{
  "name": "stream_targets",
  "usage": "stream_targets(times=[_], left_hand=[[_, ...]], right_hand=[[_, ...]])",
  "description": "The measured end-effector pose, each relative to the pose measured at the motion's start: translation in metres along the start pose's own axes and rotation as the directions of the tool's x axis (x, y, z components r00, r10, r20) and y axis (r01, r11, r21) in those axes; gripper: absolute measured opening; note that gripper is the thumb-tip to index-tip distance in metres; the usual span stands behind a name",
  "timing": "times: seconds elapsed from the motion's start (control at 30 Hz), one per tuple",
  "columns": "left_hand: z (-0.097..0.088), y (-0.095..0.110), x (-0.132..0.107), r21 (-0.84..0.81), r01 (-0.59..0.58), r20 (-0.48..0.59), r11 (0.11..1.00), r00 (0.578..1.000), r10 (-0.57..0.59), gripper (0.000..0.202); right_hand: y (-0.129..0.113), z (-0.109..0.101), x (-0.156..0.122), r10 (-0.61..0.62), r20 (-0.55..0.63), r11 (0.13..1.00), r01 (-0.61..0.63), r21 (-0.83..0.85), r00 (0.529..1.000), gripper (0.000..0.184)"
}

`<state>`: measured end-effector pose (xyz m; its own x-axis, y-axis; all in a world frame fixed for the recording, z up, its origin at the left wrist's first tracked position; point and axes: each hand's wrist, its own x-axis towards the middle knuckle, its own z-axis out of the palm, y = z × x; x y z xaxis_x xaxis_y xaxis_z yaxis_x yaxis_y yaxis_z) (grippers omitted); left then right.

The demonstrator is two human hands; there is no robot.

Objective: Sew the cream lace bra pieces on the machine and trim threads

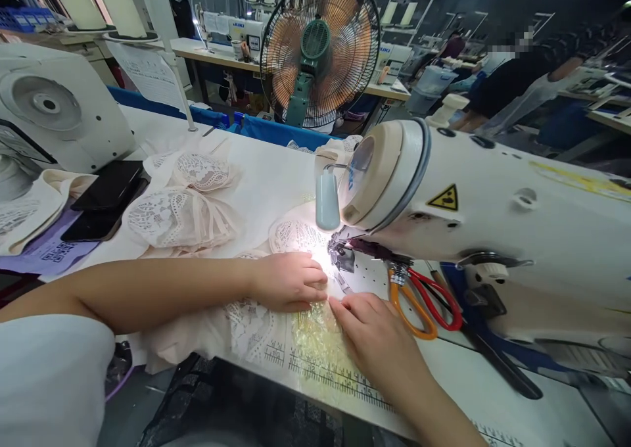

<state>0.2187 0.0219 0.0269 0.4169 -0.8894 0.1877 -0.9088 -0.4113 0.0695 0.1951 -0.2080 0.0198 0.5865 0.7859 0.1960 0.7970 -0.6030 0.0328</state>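
A beige lace bra cup [298, 233] lies under the lit needle area of the sewing machine [394, 177], by the presser foot [338, 250]. Over the near part of this lace rests my left hand [290, 281], fingers bent and closed on the fabric. My right hand [374, 329] pinches at the fabric's near edge with thumb and forefinger, its fingertips almost touching those of the left. The edge between them is mostly hidden by the fingers. More lace fabric [251, 329] spreads below my left wrist to the table's front edge.
Orange-and-red-handled scissors [411, 305] lie right of my right hand. Yellowed tape [320, 342] and a printed ruler [340, 378] mark the table front. Stacked lace cups [180, 217] and phones [108, 197] are at left. Behind the table stands a fan [315, 46]; a person bends at right.
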Motion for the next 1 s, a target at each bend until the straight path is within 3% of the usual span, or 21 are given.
stream_targets(times=[0.13, 0.23, 0.37, 0.47, 0.7, 1.0], left_hand=[[0.000, -0.014, 0.002, -0.018, -0.022, -0.018, 1.000, 1.000, 0.022, 0.026], [-0.001, -0.023, 0.005, -0.029, -0.013, 0.000, 1.000, 1.000, 0.013, 0.025], [-0.004, -0.034, 0.007, -0.029, -0.032, -0.007, 0.999, 0.999, 0.032, 0.026], [-0.005, -0.040, 0.008, -0.048, -0.024, -0.026, 0.999, 0.999, 0.023, 0.027], [-0.004, -0.055, 0.012, -0.054, -0.012, -0.013, 0.998, 1.000, 0.011, 0.028], [-0.006, -0.071, 0.018, -0.007, 0.018, -0.027, 1.000, 0.999, -0.019, 0.031]], right_hand=[[-0.003, -0.006, 0.015, 0.056, 0.211, 0.993, -0.033, -0.112, 0.976, 0.033], [-0.007, -0.015, 0.029, 0.164, 0.372, 0.983, -0.118, -0.143, 0.913, 0.031], [-0.012, -0.022, 0.044, 0.250, 0.472, 0.967, -0.198, -0.158, 0.845, 0.043], [-0.015, -0.021, 0.050, 0.294, 0.490, 0.955, -0.233, -0.182, 0.821, 0.048], [-0.015, -0.016, 0.053, 0.320, 0.486, 0.947, -0.264, -0.181, 0.813, 0.054], [-0.017, -0.017, 0.051, 0.309, 0.438, 0.950, -0.254, -0.180, 0.844, 0.051]])
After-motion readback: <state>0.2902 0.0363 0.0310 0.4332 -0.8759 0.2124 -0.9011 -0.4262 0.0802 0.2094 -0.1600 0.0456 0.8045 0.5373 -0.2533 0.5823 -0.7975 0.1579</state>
